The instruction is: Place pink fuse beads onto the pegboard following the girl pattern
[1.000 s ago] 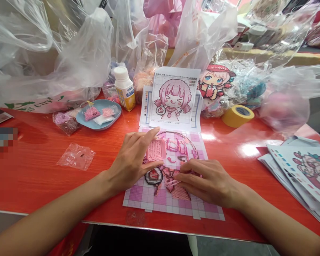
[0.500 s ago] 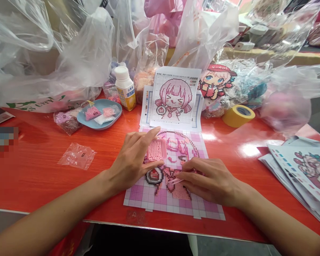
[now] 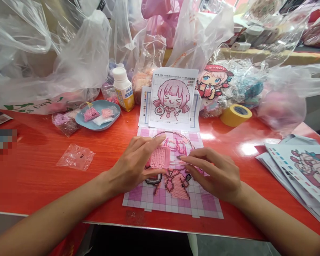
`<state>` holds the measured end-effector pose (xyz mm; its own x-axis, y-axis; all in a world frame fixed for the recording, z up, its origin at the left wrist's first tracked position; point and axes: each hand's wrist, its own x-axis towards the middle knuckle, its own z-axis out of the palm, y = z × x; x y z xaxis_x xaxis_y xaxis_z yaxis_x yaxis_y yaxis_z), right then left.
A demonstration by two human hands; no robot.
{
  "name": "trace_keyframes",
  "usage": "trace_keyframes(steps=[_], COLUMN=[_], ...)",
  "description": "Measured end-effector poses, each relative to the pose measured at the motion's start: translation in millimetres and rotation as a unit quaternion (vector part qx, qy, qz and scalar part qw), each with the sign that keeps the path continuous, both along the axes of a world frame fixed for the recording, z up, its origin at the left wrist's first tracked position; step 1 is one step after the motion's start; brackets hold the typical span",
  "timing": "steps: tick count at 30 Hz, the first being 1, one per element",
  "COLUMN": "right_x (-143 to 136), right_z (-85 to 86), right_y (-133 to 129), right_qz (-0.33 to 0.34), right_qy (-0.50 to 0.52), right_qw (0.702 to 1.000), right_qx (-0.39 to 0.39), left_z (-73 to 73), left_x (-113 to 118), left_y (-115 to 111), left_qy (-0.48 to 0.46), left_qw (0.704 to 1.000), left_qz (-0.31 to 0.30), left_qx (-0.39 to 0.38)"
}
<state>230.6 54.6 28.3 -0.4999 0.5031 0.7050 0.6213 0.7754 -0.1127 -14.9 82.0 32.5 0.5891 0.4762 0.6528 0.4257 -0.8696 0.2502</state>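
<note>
Nearest me, at the bottom of the frame, a scrap of clear plastic [image 3: 134, 217] lies by the front edge of the red table [image 3: 106, 151]. The person's forearms slant in from the two lower corners toward the centre. The left hand [image 3: 134, 165] is back-up, forefinger stretched along the far side and thumb along the near side, its grip closed around a small pink tray [image 3: 169, 156] of pink beads. The right hand [image 3: 216, 174] is bent at the knuckles, wrist low, thumb and fingertips pinched on pale tweezers [image 3: 178, 162] that point left toward the tray; whether their tips meet I can't tell. Both hands are over a pegboard [image 3: 133, 199] in pink and white checks, mid-frame, where a partly beaded figure shows between them. At the right edge sits a stack of printed sheets [image 3: 309, 174]; at left, a flat clear bag [image 3: 76, 157] marked H2. Beyond the board, a printed pattern [image 3: 172, 97] stands propped up, with a blue dish [image 3: 112, 122] of bead packets and a white-capped bottle [image 3: 122, 90] to its left and yellow tape [image 3: 230, 118] to its right. Farther back, plastic bags [image 3: 82, 46] crowd the top of the frame.
</note>
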Motion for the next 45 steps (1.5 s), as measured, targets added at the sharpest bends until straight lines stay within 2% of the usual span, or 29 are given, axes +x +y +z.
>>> trace_keyframes(steps=[5,45], right_x=[0.5,2.9], right_z=[-5.2,-9.3], right_y=[-0.2,-0.6], right_qz=[-0.002,0.017], right_qy=[-0.006,-0.002], right_qw=[1.0,0.999], right_qx=[-0.021,-0.037], left_z=[0.7,0.4], left_x=[0.3,0.4], left_y=[-1.0,-1.7], left_qy=[0.003,-0.009], left_qw=[1.0,1.0], left_qz=[-0.026,-0.024], left_qx=[-0.011,0.004])
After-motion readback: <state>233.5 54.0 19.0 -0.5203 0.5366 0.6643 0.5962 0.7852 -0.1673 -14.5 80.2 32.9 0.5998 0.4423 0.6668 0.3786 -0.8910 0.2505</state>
